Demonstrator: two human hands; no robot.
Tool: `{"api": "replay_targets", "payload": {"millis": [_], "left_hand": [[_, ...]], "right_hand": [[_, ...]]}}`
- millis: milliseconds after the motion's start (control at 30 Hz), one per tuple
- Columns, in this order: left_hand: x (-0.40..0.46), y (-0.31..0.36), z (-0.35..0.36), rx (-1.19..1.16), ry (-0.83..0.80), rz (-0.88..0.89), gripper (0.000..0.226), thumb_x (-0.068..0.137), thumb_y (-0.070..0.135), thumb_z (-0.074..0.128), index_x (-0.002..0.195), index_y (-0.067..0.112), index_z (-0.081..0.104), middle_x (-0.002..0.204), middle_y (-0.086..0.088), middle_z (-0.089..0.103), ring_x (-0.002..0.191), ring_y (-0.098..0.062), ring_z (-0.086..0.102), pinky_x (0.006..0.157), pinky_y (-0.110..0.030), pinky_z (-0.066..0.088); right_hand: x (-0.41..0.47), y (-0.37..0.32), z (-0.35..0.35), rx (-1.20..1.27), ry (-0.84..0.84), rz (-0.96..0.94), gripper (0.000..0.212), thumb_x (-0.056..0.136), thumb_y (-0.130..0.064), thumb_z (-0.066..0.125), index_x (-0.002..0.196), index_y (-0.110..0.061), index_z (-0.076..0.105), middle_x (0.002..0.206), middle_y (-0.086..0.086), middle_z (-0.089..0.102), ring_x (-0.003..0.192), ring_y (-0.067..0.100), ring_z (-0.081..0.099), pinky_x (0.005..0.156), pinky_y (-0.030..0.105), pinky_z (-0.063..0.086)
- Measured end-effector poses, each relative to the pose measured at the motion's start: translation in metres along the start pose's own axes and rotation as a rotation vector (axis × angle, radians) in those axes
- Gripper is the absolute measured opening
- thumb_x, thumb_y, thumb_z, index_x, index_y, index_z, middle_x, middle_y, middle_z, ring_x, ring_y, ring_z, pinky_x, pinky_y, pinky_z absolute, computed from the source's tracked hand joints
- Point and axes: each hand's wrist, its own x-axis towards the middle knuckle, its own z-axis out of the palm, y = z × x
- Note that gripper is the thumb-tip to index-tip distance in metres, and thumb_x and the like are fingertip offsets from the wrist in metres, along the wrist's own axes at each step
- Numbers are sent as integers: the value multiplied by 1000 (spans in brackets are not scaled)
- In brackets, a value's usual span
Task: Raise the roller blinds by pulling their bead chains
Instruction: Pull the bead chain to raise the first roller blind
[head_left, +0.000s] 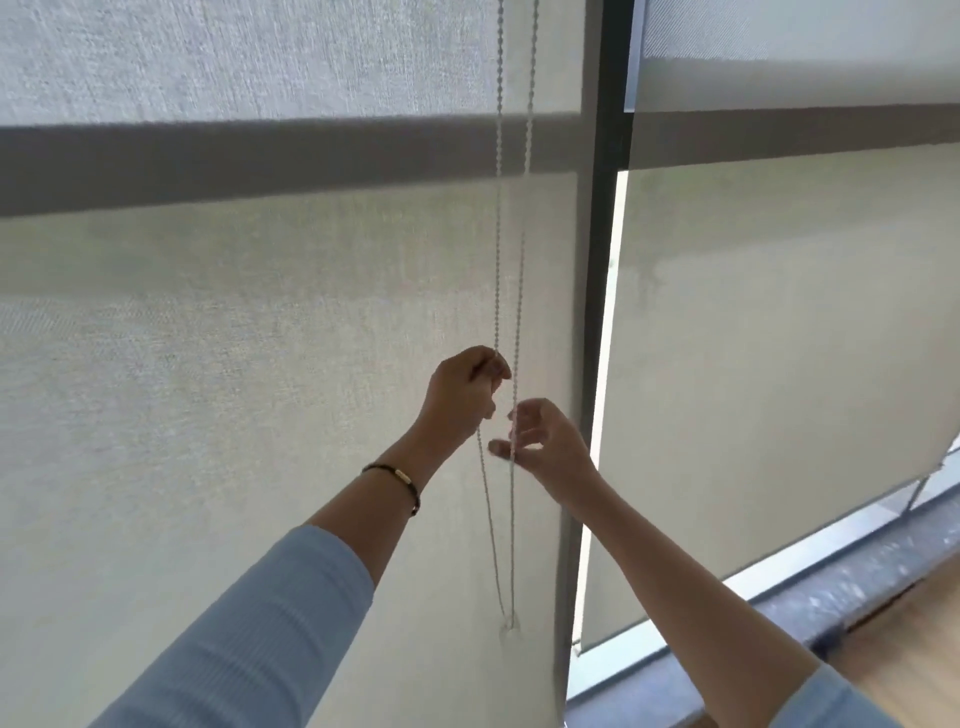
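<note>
Two roller blinds cover a window wall, split by a dark upright frame (605, 218). The left blind (234, 364) fills the near view, pale woven cloth crossed by a dark horizontal band high up. The right blind (779, 364) hangs beyond the frame, its lower edge sitting above the sill (779, 587), with daylight showing below and along its left side. The chain (497, 234) is a white bead loop with two strands hanging in front of the left blind's right edge, closing low down at a small clear weight (509, 623). The left hand (462, 395) is raised and curled into a fist around the left strand, with the chain entering at the top of the fist and trailing out below. The right hand (545, 441), slightly lower and just beside it, has its fingers loosely curled, thumb and forefinger pinching the right strand. The two hands are close but not touching. A dark bracelet (397, 480) with a gold bead sits on the left wrist, and light blue sleeves (249, 634) are pushed up both forearms. Wooden floor (914, 639) shows at lower right.
</note>
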Motion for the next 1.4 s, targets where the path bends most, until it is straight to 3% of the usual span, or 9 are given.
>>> {"api": "replay_targets", "payload": {"millis": [67, 167, 267, 400, 500, 767, 967, 1167, 1400], "left_hand": [[-8, -2, -2, 26, 22, 10, 33, 98, 6, 49, 73, 21, 64, 51, 13, 49, 51, -17, 41, 55, -34, 38], [-18, -5, -15, 65, 84, 39, 31, 99, 7, 48, 77, 21, 65, 54, 9, 51, 51, -17, 42, 54, -35, 39], [-24, -1, -30, 140, 148, 35, 24, 101, 11, 50, 88, 15, 70, 75, 3, 68, 64, -11, 60, 71, -32, 52], [-28, 27, -43, 158, 255, 30, 22, 101, 19, 56, 117, 9, 67, 112, -2, 69, 109, -20, 64, 93, -26, 45], [-38, 75, -51, -60, 308, 98, 17, 102, 27, 53, 111, 13, 58, 97, 0, 64, 87, -22, 67, 82, -39, 57], [-47, 216, -70, -572, -335, 221, 61, 108, 43, 21, 97, 3, 66, 78, -9, 69, 72, -23, 66, 69, -35, 56], [-39, 284, -72, -620, -310, 269, 59, 109, 38, 26, 77, 4, 61, 63, -7, 51, 53, -18, 49, 62, -28, 50], [-27, 322, -81, -777, -194, 293, 40, 98, 9, 24, 61, 19, 33, 49, 5, 26, 41, -10, 16, 41, -16, 16], [-35, 285, -60, -747, -195, 370, 53, 105, 43, 43, 57, 27, 28, 47, 8, 23, 39, -9, 16, 35, -15, 16]], "right_hand": [[-12, -19, -5, 276, -57, 47, 18, 97, -30, 63, 93, -13, 68, 74, 2, 69, 64, 14, 66, 65, 34, 55], [-37, -60, -19, 652, -180, 34, 45, 106, -41, 38, 100, -11, 70, 66, 5, 63, 51, 17, 55, 51, 28, 47], [-58, -90, -18, 445, 7, -216, 31, 106, -28, 43, 96, -17, 70, 58, -10, 44, 44, 8, 31, 42, 19, 29], [-88, -91, 2, 64, 250, -360, 41, 106, -10, 41, 72, -30, 52, 59, -19, 44, 54, 1, 36, 54, 15, 34], [-101, -86, 13, -26, 331, -358, 53, 102, 3, 41, 70, -39, 40, 58, -23, 44, 53, 0, 34, 53, 8, 28], [-125, -80, 41, -41, 385, -360, 39, 100, -19, 38, 70, -45, 41, 53, -20, 37, 48, 2, 26, 47, 19, 24], [-137, -50, 61, -58, 305, -306, 46, 95, -5, 39, 71, -44, 39, 56, -19, 36, 50, 3, 26, 49, 20, 24], [-150, -7, 58, -148, 233, -270, 42, 98, -9, 46, 75, -43, 39, 58, -19, 35, 50, 2, 27, 51, 12, 26], [-148, 36, 38, -219, 147, -171, 26, 95, -4, 48, 81, -25, 46, 58, -19, 42, 50, 1, 32, 54, 9, 31]]}}
